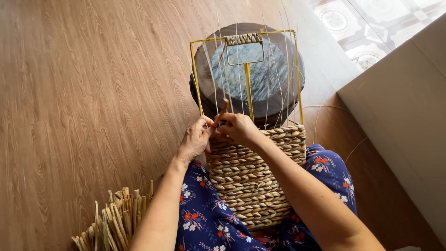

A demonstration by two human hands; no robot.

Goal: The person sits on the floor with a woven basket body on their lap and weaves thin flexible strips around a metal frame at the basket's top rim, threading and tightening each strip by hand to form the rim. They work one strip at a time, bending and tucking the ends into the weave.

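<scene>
While the basket [251,181] is rested on the lap, its woven part is seen from the middle down toward 6 o'clock, and its bare yellow frame [297,79] is stood up toward 12 o'clock. One left hand [194,139] and one right hand [238,128] are held close together at the top edge of the weave, at the left side of the frame. A brown strand [222,111] is pinched by the fingers of the right hand, and the left hand is curled shut beside it, touching it; what is gripped inside the left hand cannot be told. Thin pale stalks [269,79] are stood upright inside the frame; they cannot be counted exactly. One round dark stool [288,100] is seen behind the frame at 12 o'clock. One bundle of dry reeds [116,221] is laid on the wood floor [83,93] at 7 o'clock, well apart from the hands. Wide open floor is left toward 9 and 10 o'clock. At 3 o'clock the room is closed off by one pale board [399,116], near the basket's right edge.
</scene>
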